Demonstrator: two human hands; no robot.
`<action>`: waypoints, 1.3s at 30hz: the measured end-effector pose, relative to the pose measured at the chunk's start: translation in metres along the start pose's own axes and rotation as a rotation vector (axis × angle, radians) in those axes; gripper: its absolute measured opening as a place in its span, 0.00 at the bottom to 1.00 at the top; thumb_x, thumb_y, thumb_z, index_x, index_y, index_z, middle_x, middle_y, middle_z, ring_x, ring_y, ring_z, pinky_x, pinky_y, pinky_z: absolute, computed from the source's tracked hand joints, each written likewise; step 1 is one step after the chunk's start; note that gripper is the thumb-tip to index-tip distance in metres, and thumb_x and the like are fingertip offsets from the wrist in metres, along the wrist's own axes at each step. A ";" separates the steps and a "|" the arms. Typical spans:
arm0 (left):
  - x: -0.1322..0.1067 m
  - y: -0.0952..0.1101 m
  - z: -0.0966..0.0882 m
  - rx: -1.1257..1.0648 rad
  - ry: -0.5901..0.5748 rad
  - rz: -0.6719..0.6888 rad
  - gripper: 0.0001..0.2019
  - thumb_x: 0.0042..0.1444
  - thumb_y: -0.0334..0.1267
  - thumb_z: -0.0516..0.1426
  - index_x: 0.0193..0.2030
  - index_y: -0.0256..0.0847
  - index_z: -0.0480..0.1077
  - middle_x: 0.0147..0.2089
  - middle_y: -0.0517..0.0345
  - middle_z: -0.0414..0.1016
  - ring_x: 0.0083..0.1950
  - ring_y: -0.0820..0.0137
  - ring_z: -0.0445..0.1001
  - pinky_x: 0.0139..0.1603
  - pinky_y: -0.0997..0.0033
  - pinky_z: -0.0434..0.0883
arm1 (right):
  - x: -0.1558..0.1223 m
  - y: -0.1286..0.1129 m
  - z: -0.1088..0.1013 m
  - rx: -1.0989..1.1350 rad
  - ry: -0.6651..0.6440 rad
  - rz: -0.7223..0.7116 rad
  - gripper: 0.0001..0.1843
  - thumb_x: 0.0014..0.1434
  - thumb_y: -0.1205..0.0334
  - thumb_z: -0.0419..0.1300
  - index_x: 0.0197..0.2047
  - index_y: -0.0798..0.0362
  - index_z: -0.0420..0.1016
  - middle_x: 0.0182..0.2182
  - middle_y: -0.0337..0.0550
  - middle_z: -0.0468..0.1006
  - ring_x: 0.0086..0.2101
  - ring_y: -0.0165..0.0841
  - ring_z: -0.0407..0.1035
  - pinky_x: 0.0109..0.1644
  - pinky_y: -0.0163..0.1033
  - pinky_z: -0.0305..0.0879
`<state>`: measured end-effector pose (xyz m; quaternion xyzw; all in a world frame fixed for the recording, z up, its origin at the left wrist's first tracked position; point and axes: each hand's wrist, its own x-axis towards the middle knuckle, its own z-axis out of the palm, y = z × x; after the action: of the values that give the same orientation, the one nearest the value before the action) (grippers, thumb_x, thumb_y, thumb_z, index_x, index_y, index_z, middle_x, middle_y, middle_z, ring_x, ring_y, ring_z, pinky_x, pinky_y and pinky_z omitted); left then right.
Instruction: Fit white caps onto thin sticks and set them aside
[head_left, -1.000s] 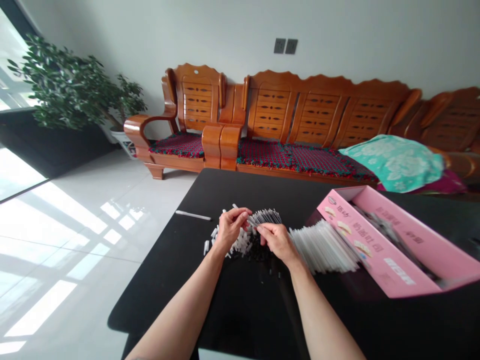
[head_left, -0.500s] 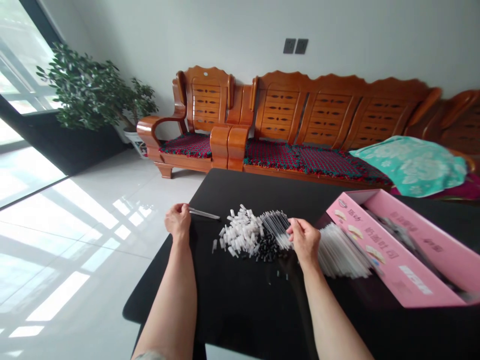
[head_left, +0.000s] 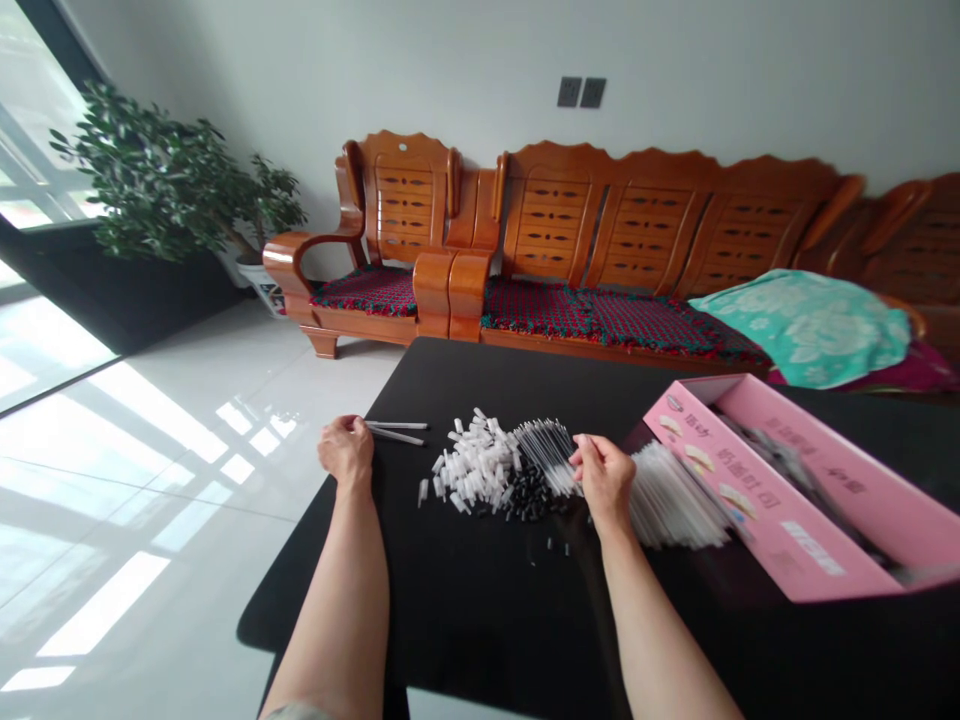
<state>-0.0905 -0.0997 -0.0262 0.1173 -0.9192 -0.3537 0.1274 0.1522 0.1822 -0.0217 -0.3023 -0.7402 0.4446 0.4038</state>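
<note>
The left hand (head_left: 346, 449) lies near the table's left edge, its fingers (head_left: 352, 427) curled over the ends of two white tubes (head_left: 396, 431), though whether they grip cannot be told. The right hand (head_left: 606, 482) pinches its fingertips (head_left: 579, 455) together at a fan of thin clear tubes (head_left: 547, 455). Between the hands, on the black table (head_left: 450, 620), sit a heap of white plastic pieces (head_left: 474, 465) and a smaller heap of black pieces (head_left: 531, 495). A pile of clear straws (head_left: 671, 497) lies beside the pink cardboard box (head_left: 772, 520) at the right.

White plastic caps (head_left: 474, 465) beside clear rods (head_left: 546, 453)
</note>
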 end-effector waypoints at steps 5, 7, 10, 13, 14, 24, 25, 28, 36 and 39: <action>0.001 -0.001 0.002 0.016 0.015 0.010 0.16 0.56 0.40 0.53 0.44 0.37 0.78 0.45 0.41 0.77 0.46 0.53 0.75 0.50 0.57 0.69 | 0.001 0.002 -0.001 0.019 0.029 0.031 0.21 0.59 0.46 0.57 0.35 0.57 0.78 0.18 0.38 0.73 0.14 0.28 0.64 0.19 0.33 0.59; 0.001 -0.001 0.002 0.024 0.013 0.013 0.16 0.57 0.41 0.53 0.44 0.37 0.78 0.44 0.40 0.76 0.46 0.53 0.75 0.50 0.57 0.69 | 0.002 0.001 -0.002 0.013 0.038 0.034 0.21 0.59 0.46 0.57 0.35 0.57 0.78 0.18 0.38 0.73 0.14 0.28 0.64 0.19 0.33 0.60; 0.001 -0.001 0.003 0.029 0.004 0.013 0.15 0.57 0.41 0.54 0.44 0.37 0.78 0.44 0.40 0.76 0.46 0.53 0.75 0.50 0.57 0.69 | 0.005 0.000 -0.007 0.014 0.077 0.025 0.21 0.59 0.46 0.57 0.36 0.57 0.79 0.18 0.38 0.73 0.15 0.29 0.64 0.20 0.34 0.60; 0.001 0.000 0.003 0.027 -0.005 0.005 0.15 0.56 0.41 0.54 0.43 0.37 0.78 0.43 0.41 0.76 0.46 0.53 0.74 0.48 0.57 0.70 | 0.014 0.003 -0.023 -0.010 0.194 0.019 0.22 0.60 0.47 0.55 0.37 0.59 0.79 0.19 0.40 0.74 0.15 0.30 0.64 0.21 0.35 0.61; 0.001 0.000 0.003 0.024 -0.007 0.001 0.14 0.56 0.41 0.55 0.43 0.38 0.78 0.43 0.41 0.76 0.46 0.52 0.74 0.48 0.57 0.69 | 0.017 0.005 -0.030 -0.051 0.245 0.018 0.22 0.60 0.48 0.54 0.36 0.59 0.79 0.20 0.42 0.75 0.15 0.30 0.64 0.22 0.36 0.61; -0.018 0.018 0.018 -0.161 0.189 0.339 0.14 0.56 0.36 0.54 0.47 0.40 0.76 0.48 0.47 0.73 0.52 0.55 0.69 0.57 0.54 0.64 | 0.032 -0.011 -0.080 -1.064 -0.093 0.287 0.12 0.54 0.57 0.59 0.36 0.52 0.82 0.36 0.56 0.82 0.39 0.48 0.76 0.36 0.42 0.65; -0.022 0.022 0.021 -0.181 0.173 0.409 0.13 0.56 0.36 0.54 0.46 0.41 0.76 0.47 0.48 0.74 0.52 0.56 0.69 0.58 0.56 0.63 | 0.032 -0.011 -0.079 -1.095 -0.139 0.299 0.12 0.54 0.57 0.59 0.37 0.52 0.82 0.37 0.56 0.82 0.40 0.49 0.76 0.37 0.43 0.65; -0.035 0.033 0.029 -0.227 0.101 0.570 0.12 0.57 0.34 0.54 0.45 0.41 0.76 0.46 0.49 0.75 0.50 0.58 0.70 0.57 0.58 0.64 | 0.030 -0.011 -0.075 -1.140 -0.210 0.310 0.13 0.54 0.57 0.59 0.40 0.53 0.80 0.40 0.56 0.82 0.43 0.50 0.76 0.39 0.45 0.67; -0.066 0.051 0.032 -0.319 -0.008 0.738 0.10 0.57 0.34 0.55 0.42 0.42 0.77 0.45 0.52 0.77 0.47 0.60 0.71 0.52 0.60 0.67 | 0.029 -0.011 -0.071 -1.199 -0.242 0.256 0.14 0.56 0.56 0.59 0.41 0.55 0.78 0.41 0.57 0.82 0.44 0.51 0.76 0.41 0.45 0.68; -0.074 0.054 0.032 -0.361 -0.084 0.775 0.10 0.57 0.33 0.55 0.41 0.43 0.78 0.44 0.53 0.77 0.48 0.60 0.72 0.51 0.61 0.68 | 0.028 -0.009 -0.071 -1.207 -0.251 0.251 0.14 0.57 0.57 0.58 0.41 0.56 0.79 0.42 0.59 0.81 0.44 0.52 0.76 0.41 0.46 0.68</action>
<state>-0.0384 -0.0182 -0.0238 -0.2755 -0.8229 -0.4396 0.2316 0.1991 0.2305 0.0154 -0.5069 -0.8615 0.0245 0.0166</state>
